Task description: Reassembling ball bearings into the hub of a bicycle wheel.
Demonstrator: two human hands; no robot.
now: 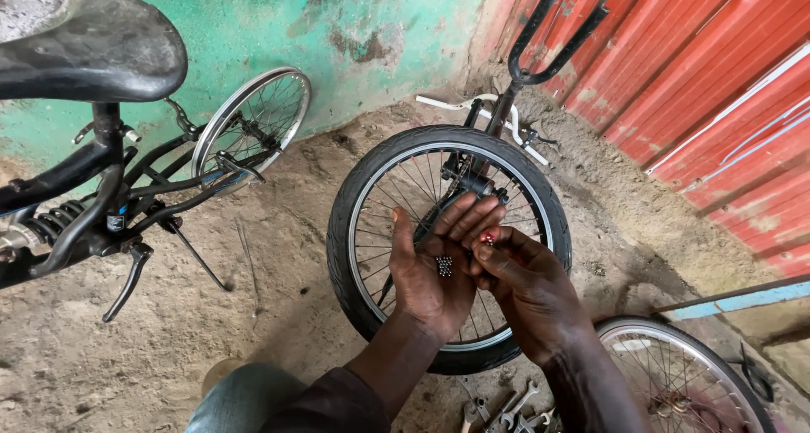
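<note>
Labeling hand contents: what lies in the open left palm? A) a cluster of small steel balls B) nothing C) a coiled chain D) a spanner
A: small steel balls sit clustered in the cupped left hand, while the right hand pinches a small red piece beside it, above the wheel.

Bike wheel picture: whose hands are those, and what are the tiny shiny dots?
The camera sits on a person's head and looks down, so these are that person's own hands. The left hand is open, palm up, holding a little pile of small steel balls. The right hand pinches something small and red; I can't tell what. Behind them a spoked wheel rests on the dirt ground. Wrenches lie below, and a bicycle stands at the left.
</note>
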